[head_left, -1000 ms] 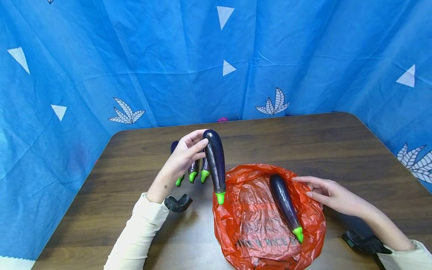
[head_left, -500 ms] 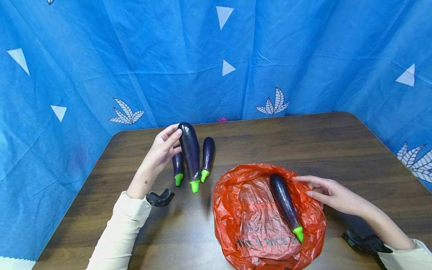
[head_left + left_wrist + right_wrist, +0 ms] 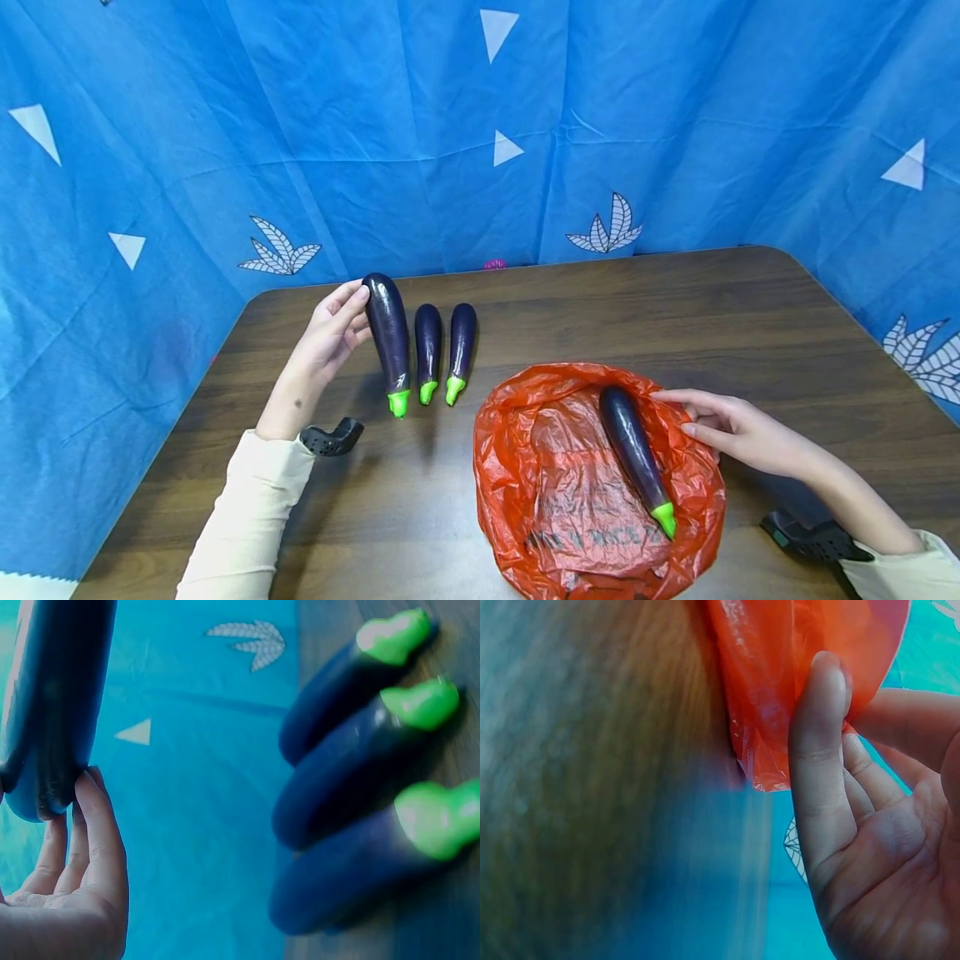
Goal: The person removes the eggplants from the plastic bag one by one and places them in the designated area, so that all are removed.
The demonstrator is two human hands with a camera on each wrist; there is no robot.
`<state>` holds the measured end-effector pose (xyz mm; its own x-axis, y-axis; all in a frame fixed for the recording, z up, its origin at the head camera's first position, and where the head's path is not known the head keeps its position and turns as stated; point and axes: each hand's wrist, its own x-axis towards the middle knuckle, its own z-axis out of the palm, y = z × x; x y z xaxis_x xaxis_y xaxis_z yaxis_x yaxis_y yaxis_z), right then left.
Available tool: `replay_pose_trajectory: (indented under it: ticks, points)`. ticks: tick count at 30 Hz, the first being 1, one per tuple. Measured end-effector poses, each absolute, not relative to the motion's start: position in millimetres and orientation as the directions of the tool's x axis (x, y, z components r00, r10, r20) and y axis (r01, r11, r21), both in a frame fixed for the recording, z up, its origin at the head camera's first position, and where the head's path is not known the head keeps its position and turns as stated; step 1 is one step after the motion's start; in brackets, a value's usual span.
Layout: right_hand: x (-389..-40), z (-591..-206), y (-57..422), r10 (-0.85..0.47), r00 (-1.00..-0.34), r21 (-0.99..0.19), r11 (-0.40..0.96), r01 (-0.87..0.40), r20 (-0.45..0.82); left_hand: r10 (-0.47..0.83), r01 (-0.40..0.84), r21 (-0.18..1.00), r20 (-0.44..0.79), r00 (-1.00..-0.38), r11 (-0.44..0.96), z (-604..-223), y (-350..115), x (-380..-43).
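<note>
Left hand [image 3: 326,329]: pinches one eggplant [image 3: 388,337] by its rounded end. Right hand [image 3: 738,429]: pinches rim of red bag [image 3: 498,475]; second eggplant [image 3: 632,446] inside. Three more eggplants [image 3: 337,765]: side by side on table [image 3: 675,312].

Creased blue cloth backdrop [image 3: 645,100], white triangles [image 3: 497,32], outlined leaves [image 3: 621,221], brown wood-grain table [image 3: 675,308]
</note>
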<state>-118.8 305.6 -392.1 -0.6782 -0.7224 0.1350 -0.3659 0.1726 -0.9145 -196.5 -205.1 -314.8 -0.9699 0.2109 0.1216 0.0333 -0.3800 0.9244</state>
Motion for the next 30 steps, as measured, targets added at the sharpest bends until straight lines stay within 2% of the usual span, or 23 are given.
replay_pose_trajectory:
  ticks: [9,16,22,30]
  points:
    - [-120.8,-388.9,304.7,-0.724,-0.677,-0.913,0.175,-0.370,0.135,0.187,-0.001,0.932,0.072,-0.980,-0.363,-325.0,-235.2,-204.7]
    - [-120.4,-389.7,305.0,-0.722,-0.679,-0.915,0.175,-0.365,0.132,0.140,-0.078,0.927,-0.028,-0.990,-0.367,-334.2,-247.6,-209.4]
    - [-118.8,-391.5,305.2,-0.728,-0.672,-0.922,0.157,-0.353,0.133,0.108,-0.159,0.945,-0.133,-0.985,-0.287,-342.6,-256.4,-212.0]
    - [-119.1,-391.8,305.1,-0.728,-0.672,-0.918,0.162,-0.361,0.136,0.065,-0.210,0.956,-0.200,-0.978,-0.207,-351.6,-265.0,-216.5]
